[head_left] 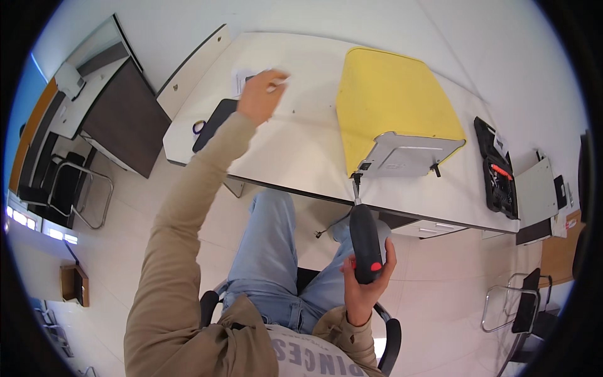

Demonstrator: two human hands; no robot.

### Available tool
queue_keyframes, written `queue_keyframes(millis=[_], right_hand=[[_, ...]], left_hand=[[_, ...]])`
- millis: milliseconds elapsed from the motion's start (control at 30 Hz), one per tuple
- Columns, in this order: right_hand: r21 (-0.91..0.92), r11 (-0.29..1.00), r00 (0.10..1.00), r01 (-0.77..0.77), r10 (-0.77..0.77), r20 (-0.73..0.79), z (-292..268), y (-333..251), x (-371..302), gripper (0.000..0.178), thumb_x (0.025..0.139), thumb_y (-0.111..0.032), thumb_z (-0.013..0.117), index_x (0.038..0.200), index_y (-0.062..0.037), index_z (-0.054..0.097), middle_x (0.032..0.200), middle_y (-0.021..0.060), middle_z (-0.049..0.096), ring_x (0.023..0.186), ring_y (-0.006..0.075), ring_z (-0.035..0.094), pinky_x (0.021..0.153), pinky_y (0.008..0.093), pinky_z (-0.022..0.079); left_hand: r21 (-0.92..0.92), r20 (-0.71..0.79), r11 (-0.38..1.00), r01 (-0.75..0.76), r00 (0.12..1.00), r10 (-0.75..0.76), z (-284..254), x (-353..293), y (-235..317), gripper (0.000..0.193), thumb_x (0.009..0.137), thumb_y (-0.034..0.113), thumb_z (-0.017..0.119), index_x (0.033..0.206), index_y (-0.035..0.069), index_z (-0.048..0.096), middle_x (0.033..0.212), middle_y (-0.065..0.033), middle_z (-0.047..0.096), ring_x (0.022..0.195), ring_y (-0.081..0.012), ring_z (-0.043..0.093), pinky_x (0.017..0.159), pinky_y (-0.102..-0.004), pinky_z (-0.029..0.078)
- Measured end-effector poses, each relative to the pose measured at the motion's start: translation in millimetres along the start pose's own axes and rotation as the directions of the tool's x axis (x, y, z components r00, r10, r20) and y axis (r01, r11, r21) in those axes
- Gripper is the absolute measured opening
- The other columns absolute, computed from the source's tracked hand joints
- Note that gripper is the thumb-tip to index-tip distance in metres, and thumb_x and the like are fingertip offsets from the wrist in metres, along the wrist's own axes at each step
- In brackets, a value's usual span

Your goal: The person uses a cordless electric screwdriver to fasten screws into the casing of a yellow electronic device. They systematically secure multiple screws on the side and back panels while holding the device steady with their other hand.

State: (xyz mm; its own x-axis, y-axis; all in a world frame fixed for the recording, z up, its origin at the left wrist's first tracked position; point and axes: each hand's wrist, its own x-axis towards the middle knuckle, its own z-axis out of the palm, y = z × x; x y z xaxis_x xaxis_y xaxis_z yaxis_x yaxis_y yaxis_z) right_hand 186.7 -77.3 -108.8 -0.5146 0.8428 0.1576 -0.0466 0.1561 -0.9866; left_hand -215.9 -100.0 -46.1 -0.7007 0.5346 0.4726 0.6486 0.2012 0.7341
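My right hand (367, 279) is wrapped round the grip of a black cordless screwdriver (363, 235) with a red button. Its shaft points away from me, and the tip is at the lower left corner of a yellow casing (396, 94). Whether the bit sits in a screw is too small to see. The casing lies on the desk with its grey panel (411, 154) facing me; black fittings show at two of the panel's corners. Over the desk, left of the casing, my left hand (260, 97) is raised with bent fingers. Motion blurs them, hiding whether they hold anything.
Beneath my left forearm lies a flat black object (217, 122), beside a small dark ring-shaped roll (199, 127). An open black toolbox (499, 169) with an orange-handled tool is at the right. The white desk's front edge (289, 188) runs above my knees.
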Motion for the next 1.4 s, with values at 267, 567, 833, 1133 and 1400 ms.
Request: queue_keyframes(millis=[267,567,833,1133,1400], right_hand=[[0.031,0.999,1.0,-0.007,0.006,0.024,0.4,2.6,-3.4,0.082,0.078,0.005,0.074,0.146,-0.0023,0.03,0.098,0.014,0.062,0.085,0.0156,0.062,0.074,0.0269,0.05],[-0.003,1.0,1.0,-0.017,0.017,0.0,-8.5,2.2,-10.3,0.081,0.077,0.004,0.075,0.145,-0.0028,0.031,0.095,0.0123,0.064,0.083,0.0144,0.062,0.072,0.0259,0.048],[-0.05,0.996,0.997,0.079,-0.08,-0.01,-10.9,1.9,-7.9,0.081,0.076,0.004,0.076,0.144,-0.0023,0.033,0.091,0.0135,0.066,0.079,0.0149,0.063,0.07,0.0265,0.049],[0.049,0.995,0.995,0.082,-0.084,0.049,-11.3,1.5,-11.3,0.083,0.077,0.012,0.069,0.147,-0.0048,0.026,0.103,0.0146,0.064,0.082,0.0149,0.065,0.071,0.0275,0.056],[0.077,0.992,0.985,0.102,-0.111,0.128,-19.3,-9.0,-16.6,0.087,0.074,0.011,0.071,0.147,-0.0036,0.026,0.103,0.0176,0.064,0.083,0.0171,0.067,0.075,0.0286,0.056]], left_hand=[[0.326,0.215,0.945,0.023,0.972,-0.098,-34.3,-30.1,-24.1,0.014,0.086,0.013,0.064,0.093,0.004,0.07,0.09,-0.0132,0.071,0.085,-0.0276,0.068,0.076,-0.0349,0.053],[0.68,0.283,0.679,-0.277,0.953,0.105,-2.1,-19.3,-30.5,0.009,0.084,0.013,0.063,0.086,0.005,0.067,0.086,-0.0104,0.067,0.081,-0.0314,0.065,0.072,-0.0422,0.051],[0.557,0.104,0.779,-0.289,0.954,0.28,-10.7,-19.0,-6.3,0.004,0.085,0.008,0.062,0.088,0.007,0.064,0.084,-0.0081,0.065,0.077,-0.0288,0.065,0.067,-0.039,0.052],[-0.585,0.331,0.75,0.31,0.935,-0.128,7.8,-86.5,77.8,0.016,0.089,0.002,0.064,0.105,0.002,0.064,0.095,-0.0043,0.066,0.084,-0.0133,0.065,0.071,-0.0259,0.049],[-0.734,0.674,0.029,0.679,0.732,-0.096,48.4,-146.1,97.0,0.015,0.095,0.007,0.062,0.11,0.006,0.063,0.098,-0.0011,0.065,0.095,-0.013,0.064,0.076,-0.0254,0.051]])
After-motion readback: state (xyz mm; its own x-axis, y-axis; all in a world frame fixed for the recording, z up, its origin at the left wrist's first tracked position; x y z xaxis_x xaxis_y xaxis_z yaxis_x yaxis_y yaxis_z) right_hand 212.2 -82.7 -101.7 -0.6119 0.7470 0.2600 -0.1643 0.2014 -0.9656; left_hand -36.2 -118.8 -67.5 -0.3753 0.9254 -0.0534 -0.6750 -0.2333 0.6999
